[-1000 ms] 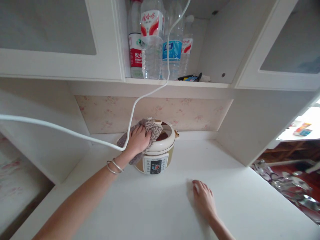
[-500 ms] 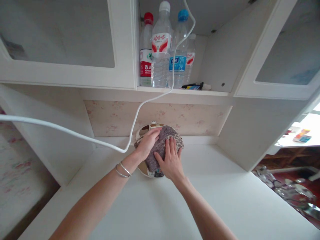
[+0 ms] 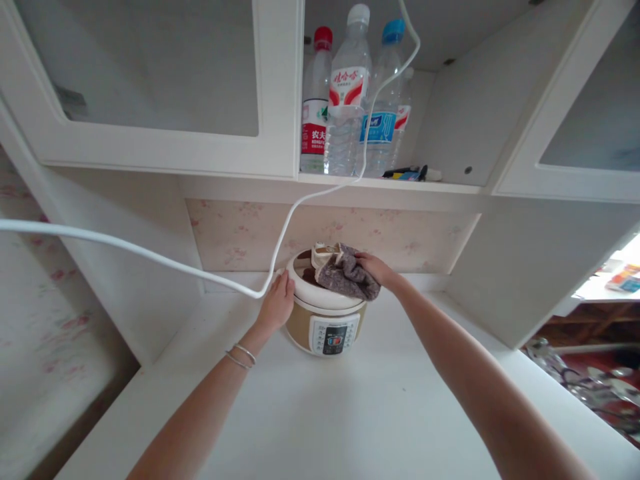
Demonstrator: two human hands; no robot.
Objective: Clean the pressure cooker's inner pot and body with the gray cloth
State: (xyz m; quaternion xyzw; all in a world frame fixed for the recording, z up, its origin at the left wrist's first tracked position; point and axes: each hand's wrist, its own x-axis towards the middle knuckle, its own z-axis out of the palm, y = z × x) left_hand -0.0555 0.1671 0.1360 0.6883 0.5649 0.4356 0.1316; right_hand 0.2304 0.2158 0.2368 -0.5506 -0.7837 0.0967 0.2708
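Cloth (image 3: 349, 277) on rice cooker (image 3: 327, 313), white cable (image 3: 280, 247) alongside, bottles (image 3: 350, 100) above

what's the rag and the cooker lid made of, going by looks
Rag: soft woven or knitted cloth, grey-brown and matte; it folds and bunches under the right hand. Cooker lid: probably smooth cream plastic, with a slight sheen; the left hand rests on its rim.

white cable (image 3: 150, 257) cut off left, bottle labels (image 3: 314, 127) unreadable

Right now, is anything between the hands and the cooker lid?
Only the cloth, bunched under the right hand on the cooker lid. The left hand rests directly on the lid's left edge.
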